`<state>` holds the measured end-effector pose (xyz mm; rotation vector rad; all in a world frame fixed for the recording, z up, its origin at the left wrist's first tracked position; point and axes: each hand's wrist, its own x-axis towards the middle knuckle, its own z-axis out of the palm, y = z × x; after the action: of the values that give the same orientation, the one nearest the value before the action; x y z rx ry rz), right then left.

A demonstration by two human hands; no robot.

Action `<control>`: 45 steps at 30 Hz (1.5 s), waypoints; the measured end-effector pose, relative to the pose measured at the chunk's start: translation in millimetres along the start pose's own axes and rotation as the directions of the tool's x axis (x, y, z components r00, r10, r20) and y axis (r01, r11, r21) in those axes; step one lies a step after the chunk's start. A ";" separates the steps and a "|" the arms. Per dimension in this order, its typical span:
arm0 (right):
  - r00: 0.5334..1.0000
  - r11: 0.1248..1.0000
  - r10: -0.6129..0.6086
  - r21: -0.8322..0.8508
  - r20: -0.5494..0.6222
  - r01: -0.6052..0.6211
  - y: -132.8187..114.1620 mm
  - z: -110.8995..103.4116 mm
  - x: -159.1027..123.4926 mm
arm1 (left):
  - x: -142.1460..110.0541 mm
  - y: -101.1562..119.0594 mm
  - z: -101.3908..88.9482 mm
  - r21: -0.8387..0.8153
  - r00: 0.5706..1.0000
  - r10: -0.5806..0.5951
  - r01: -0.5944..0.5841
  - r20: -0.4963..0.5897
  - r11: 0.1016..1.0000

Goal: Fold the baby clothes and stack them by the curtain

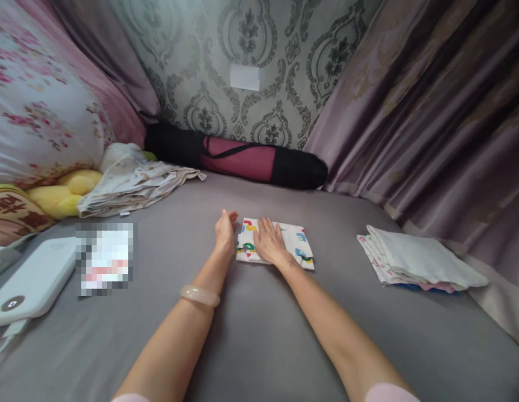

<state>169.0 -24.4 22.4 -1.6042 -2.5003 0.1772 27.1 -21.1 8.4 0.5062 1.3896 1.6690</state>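
A folded white cloth (pixel 293 237) with colourful printed shapes lies on the grey bed sheet (pixel 251 324) in front of me. My right hand (pixel 268 240) rests flat on top of it, fingers stretched out and pointing away from me. Beside the cloth's left edge, my left hand (pixel 225 230) stands on its side, thumb up and fingers extended, holding nothing. Whether it touches the cloth edge I cannot tell. A pale bangle (pixel 199 295) circles my left wrist.
A stack of folded cloths (pixel 422 259) lies at right. Rumpled cloths (pixel 137 181) and yellow plush (pixel 66 192) sit back left. A white power bank (pixel 37 276) with a cable and a blurred-out item (pixel 108 257) are at left. A black and maroon long bag (pixel 238 159) lies along the wall.
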 end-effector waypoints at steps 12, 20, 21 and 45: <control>1.000 0.999 -0.016 0.045 0.014 0.016 -38.7 21.3 7.4 | 2.9 1.2 -1.0 -0.075 0.999 -0.033 0.033 0.001 0.997; 0.998 0.962 -0.047 0.272 0.047 0.032 -15.5 2.9 5.4 | -8.2 -0.1 -0.1 0.416 0.921 0.332 -0.388 0.203 0.822; 0.999 0.961 -0.035 0.277 0.030 0.025 -5.0 -3.3 2.5 | -12.9 -0.5 1.6 0.487 0.881 0.384 -0.472 0.274 0.735; 1.000 0.999 -0.010 0.044 -0.018 0.011 76.1 -13.4 -35.9 | -52.9 -25.0 29.4 0.647 0.574 0.301 -0.697 0.762 -0.308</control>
<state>254.1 -25.3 18.5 -1.5691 -2.4736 0.2142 86.7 -48.0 5.2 2.5480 2.0905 0.5564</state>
